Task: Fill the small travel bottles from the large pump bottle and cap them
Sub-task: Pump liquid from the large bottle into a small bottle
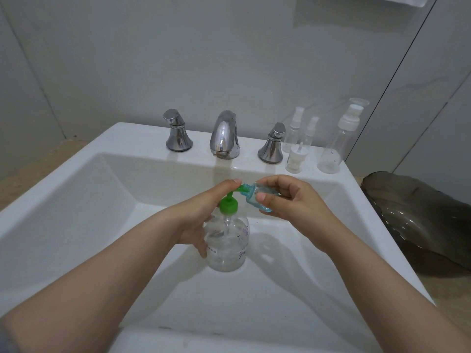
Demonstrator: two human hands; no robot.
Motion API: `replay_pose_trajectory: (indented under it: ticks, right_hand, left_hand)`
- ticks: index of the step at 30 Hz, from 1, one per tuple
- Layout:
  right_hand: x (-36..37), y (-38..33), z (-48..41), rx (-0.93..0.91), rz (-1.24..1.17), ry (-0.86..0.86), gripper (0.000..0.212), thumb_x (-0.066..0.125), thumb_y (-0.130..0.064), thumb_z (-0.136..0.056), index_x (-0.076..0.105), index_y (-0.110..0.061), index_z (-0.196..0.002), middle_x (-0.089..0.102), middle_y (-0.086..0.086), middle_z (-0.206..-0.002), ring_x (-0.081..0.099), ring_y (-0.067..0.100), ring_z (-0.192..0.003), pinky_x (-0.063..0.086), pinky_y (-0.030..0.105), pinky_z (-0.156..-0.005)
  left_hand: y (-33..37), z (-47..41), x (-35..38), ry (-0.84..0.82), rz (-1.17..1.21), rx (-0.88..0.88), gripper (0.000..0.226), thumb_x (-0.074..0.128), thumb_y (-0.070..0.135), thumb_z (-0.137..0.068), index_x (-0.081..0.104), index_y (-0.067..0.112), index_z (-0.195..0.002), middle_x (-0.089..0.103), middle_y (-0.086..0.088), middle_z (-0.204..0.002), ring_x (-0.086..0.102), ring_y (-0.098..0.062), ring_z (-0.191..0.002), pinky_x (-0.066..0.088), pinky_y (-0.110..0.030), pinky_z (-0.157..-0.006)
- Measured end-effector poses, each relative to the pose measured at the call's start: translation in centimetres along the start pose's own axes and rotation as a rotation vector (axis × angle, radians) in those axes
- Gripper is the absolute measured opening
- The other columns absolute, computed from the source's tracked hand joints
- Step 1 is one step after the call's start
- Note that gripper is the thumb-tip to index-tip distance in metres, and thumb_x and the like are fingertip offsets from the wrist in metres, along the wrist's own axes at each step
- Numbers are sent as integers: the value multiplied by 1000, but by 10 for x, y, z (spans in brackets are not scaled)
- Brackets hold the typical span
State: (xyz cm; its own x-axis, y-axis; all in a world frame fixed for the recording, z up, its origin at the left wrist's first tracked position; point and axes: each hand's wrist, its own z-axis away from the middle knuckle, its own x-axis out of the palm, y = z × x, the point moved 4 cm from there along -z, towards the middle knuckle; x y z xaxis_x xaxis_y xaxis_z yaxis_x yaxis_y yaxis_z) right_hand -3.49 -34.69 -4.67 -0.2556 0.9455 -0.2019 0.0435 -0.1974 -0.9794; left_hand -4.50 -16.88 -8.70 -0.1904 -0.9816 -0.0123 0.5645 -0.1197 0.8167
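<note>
While its lower fingers are curling round the large clear plastic pump bottle point(228, 245), the left hand point(204, 212) is laying one fingertip on top of the bright green pump head point(229, 205), so this grip is clamped on the bottle. The right hand point(293, 200) is pinching a small clear travel bottle point(252, 193) between thumb and curled fingers, its grip closed around the body. That little bottle is tilting, with its threaded mouth meeting the green nozzle and a blue-green tint showing inside. Both bottles are hanging over the basin of the white ceramic sink point(132, 138) (whether the big one's base is touching the basin wall, I cannot tell).

On the back rim a chrome faucet point(224, 135) is standing between two chrome handles point(178, 133). To their right, two slim clear spray bottles point(295, 128) are standing upright, with a short clear pot with a white insert point(295, 159) just in front of them. A taller clear bottle with a white pump top point(339, 143) is standing beside these, near the rim's corner. A dark glass leaf-shaped dish point(420, 215) is lying on the beige worktop point(25, 174) to the sink's right.
</note>
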Motion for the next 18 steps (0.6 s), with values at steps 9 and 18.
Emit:
replay_pose_trajectory:
  ticks: [9,18]
  right_hand:
    - [1,2,0,20,48,-3,18,71,-9,-85,68,-15,-102,69,9,-105,68,24,-93,59,29,-81]
    - [1,1,0,11,11,-10,21,69,-9,-86,67,-11,-106,69,10,-106,69,19,-90,59,27,-80]
  left_hand:
    - [0,2,-2,-41,-16,3,79,62,66,-60,58,30,-130,51,-7,-136,53,-38,-123,41,-74,-94]
    - [0,5,0,-24,-35,-41,98,63,81,-56,47,34,-140,41,-9,-148,44,-44,-133,36,-74,-102]
